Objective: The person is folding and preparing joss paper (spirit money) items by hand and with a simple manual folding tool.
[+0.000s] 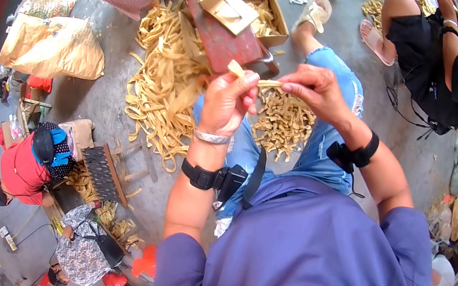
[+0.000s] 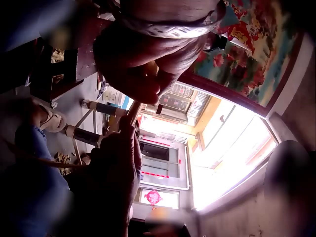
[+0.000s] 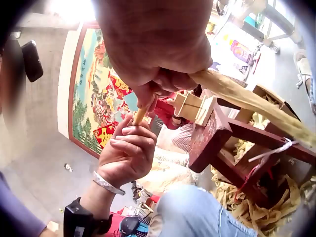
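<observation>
Strip [image 1: 269, 83] held up in the air above the gap between the person's knees, both hands on it. Left hand [image 1: 228, 104] has its fingers curled in round one part; right hand [image 1: 318, 91] pinches further along, thumb against forefinger. Fingers narrow on both sides, strip caught in each.

What matters most, to my eye: the strip lies right between the two sets of fingers. Neither hand is nearer; each grips one end of a short bare stretch. Long axis of that stretch runs crosswise to the body, left to right, roughly in line with the right fingertips.

Beyond the left thumb a pale end sticks out, pointing forward toward the red table [image 1: 225, 54]. Seen from the right wrist, a long flat tail [image 3: 256, 101] also leads off from the right hand, slanting past the table. Whether it is one piece with the short stretch, I cannot tell; the fingers cover the join.

On the floor: small curled pieces [image 1: 283, 123] in a pile between the legs, under the hands; a heap of loose strips [image 1: 160, 87] to the left, beside the table.
</observation>
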`<state>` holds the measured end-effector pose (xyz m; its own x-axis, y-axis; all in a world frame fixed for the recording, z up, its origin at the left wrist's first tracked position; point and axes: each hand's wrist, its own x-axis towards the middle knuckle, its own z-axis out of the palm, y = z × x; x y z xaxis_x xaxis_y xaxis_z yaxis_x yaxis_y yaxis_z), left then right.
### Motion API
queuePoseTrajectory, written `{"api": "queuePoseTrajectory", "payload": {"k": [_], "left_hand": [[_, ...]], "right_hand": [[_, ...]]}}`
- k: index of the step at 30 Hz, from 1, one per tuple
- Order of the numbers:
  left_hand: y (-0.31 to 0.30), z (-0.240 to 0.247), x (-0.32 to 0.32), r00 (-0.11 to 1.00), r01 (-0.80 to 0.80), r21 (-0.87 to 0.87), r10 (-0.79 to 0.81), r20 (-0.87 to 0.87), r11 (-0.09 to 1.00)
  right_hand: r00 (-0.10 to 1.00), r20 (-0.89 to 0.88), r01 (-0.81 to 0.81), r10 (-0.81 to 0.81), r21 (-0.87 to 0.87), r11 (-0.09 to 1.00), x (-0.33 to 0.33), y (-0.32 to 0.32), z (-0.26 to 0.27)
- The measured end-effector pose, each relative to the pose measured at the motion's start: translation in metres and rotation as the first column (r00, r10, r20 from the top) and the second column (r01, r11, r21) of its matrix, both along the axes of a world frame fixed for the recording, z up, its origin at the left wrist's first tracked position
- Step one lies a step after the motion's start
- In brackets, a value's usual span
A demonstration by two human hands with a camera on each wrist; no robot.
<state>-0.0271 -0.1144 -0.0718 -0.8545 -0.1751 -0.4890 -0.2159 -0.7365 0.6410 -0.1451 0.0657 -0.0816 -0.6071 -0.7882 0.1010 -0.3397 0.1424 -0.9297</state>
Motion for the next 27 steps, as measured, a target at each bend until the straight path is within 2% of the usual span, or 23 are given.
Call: {"api": "queuePoseTrajectory", "payload": {"k": [1,2,3,5,8,9,10,14,17,20,23,25,26,27], "left_hand": [[-0.007,-0.006,-0.008,1.000,-0.031,0.006,0.031,0.002,0.999],[-0.015,-0.015,-0.017,0.994,-0.090,-0.001,0.090,-0.054,0.996],[-0.024,-0.015,-0.028,0.991,-0.128,0.072,0.131,-0.036,0.989],[-0.042,-0.028,-0.047,0.980,-0.185,-0.013,0.184,-0.070,0.983],[-0.066,-0.043,-0.073,0.957,-0.280,0.056,0.283,-0.068,0.959],[-0.072,-0.045,-0.082,0.941,-0.330,0.060,0.333,-0.057,0.942],[-0.079,-0.047,-0.088,0.943,-0.313,0.107,0.322,-0.083,0.944],[-0.102,-0.069,-0.099,0.945,-0.312,0.097,0.319,-0.072,0.945],[-0.101,-0.065,-0.104,0.943,-0.321,0.035,0.323,-0.075,0.946],[-0.101,-0.081,-0.111,0.953,-0.294,0.001,0.293,-0.074,0.956],[-0.096,-0.082,-0.102,0.945,-0.326,0.007,0.326,-0.032,0.945],[-0.079,-0.074,-0.090,0.978,-0.191,-0.043,0.187,-0.090,0.981],[-0.067,-0.068,-0.083,0.997,-0.059,-0.059,0.056,-0.049,0.997],[-0.052,-0.060,-0.076,0.997,0.076,-0.068,-0.077,-0.007,0.995]], "right_hand": [[1.000,-0.029,-0.011,0.011,0.009,1.000,-0.012,-0.009,0.000],[0.999,0.052,-0.004,0.004,0.001,1.000,-0.026,-0.022,-0.002],[1.000,-0.012,-0.023,0.023,0.023,0.999,-0.045,-0.034,-0.002],[0.977,-0.209,-0.048,0.042,-0.023,0.999,-0.079,-0.062,-0.018],[0.951,-0.300,-0.082,0.081,0.008,0.997,-0.113,-0.101,-0.025],[0.958,-0.279,-0.067,0.068,0.014,0.998,-0.124,-0.114,-0.027],[0.957,-0.285,-0.050,0.054,0.021,0.999,-0.132,-0.126,-0.031],[0.929,-0.364,-0.045,0.066,0.067,0.997,-0.150,-0.154,-0.044],[0.975,-0.220,0.007,0.015,0.098,0.995,-0.150,-0.156,-0.036],[0.909,-0.415,0.055,0.025,0.180,0.982,-0.157,-0.163,-0.076],[0.908,-0.406,0.176,-0.108,0.135,0.975,-0.151,-0.156,-0.075],[0.977,-0.035,0.211,-0.211,-0.003,0.977,-0.144,-0.145,-0.055],[0.960,0.208,0.190,-0.188,0.006,0.982,-0.141,-0.134,-0.043],[0.892,0.439,0.195,-0.112,-0.149,0.969,-0.137,-0.127,-0.039]]}}
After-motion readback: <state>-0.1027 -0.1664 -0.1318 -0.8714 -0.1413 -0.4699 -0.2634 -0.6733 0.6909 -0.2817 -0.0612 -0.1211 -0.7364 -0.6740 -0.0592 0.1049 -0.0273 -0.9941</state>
